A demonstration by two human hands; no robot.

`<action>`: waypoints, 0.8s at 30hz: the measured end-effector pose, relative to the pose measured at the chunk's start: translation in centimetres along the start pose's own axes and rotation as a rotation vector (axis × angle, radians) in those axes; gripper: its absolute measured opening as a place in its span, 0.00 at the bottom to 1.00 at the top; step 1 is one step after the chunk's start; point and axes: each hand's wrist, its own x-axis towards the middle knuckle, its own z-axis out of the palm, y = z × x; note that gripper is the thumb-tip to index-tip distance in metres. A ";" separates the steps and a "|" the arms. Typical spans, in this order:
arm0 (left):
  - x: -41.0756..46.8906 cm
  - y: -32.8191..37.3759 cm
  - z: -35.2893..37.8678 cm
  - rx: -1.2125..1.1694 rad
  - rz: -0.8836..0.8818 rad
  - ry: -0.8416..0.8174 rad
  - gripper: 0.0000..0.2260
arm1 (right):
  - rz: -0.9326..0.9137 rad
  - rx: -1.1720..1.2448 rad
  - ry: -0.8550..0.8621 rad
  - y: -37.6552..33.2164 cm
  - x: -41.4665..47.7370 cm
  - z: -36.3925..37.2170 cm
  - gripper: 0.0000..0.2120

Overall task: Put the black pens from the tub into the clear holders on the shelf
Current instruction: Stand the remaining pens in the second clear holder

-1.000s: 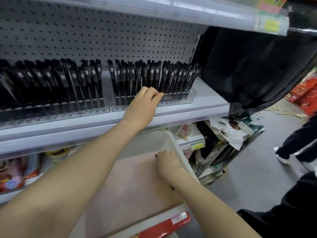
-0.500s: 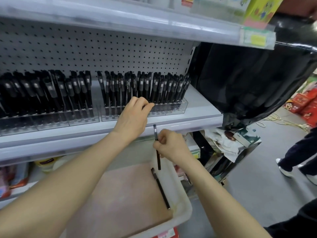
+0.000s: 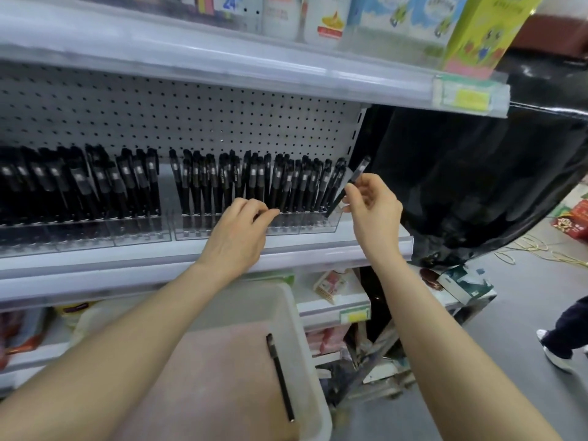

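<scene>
Black pen (image 3: 351, 183) sits right of centre in the frame, pinched between the thumb and fingertips of the right hand (image 3: 374, 208); it slants, cap end up and to the right, lower tip down at the right end of the right clear holder (image 3: 318, 225); whether the tip is already inside the end slot I cannot tell. That holder stands on the grey shelf (image 3: 366, 246) across the middle of the frame, packed with standing pens (image 3: 254, 183) that lean slightly; a left clear holder (image 3: 95, 232), also full, stands beside it at mid left with a narrow gap between them.

The left hand (image 3: 238, 230) is at the centre, palm down, fingers curled against the front of the right clear holder and the pens there; whether it grips anything I cannot tell, as the thumb and fingertips are hidden.

At lower centre the pale tub (image 3: 304, 338) sits below the shelf edge; a second pen (image 3: 280, 377) lies on its pinkish floor near the right wall, apart from both hands. Behind the holders is a white pegboard (image 3: 191, 122); a black plastic sheet (image 3: 461, 192) hangs at the right; coloured boxes (image 3: 486, 30) stand on the upper shelf at top right; a person's leg and white shoe (image 3: 556, 354) show at lower right.
</scene>
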 end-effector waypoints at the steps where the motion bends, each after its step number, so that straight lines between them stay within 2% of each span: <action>1: 0.0 0.0 -0.1 -0.003 0.007 0.002 0.20 | -0.016 0.002 0.000 0.1 0.3 0.3 0.04; 11: -0.2 -0.2 0.0 -0.018 0.005 0.002 0.22 | -0.055 -0.011 0.009 0.3 2.0 1.7 0.05; 17: -0.2 -0.2 -0.1 -0.023 0.007 -0.013 0.22 | -0.026 -0.269 -0.143 2.4 1.3 3.0 0.10; 24: -0.3 -0.3 0.0 -0.032 0.004 -0.016 0.21 | 0.039 -0.341 -0.143 2.2 1.3 3.5 0.11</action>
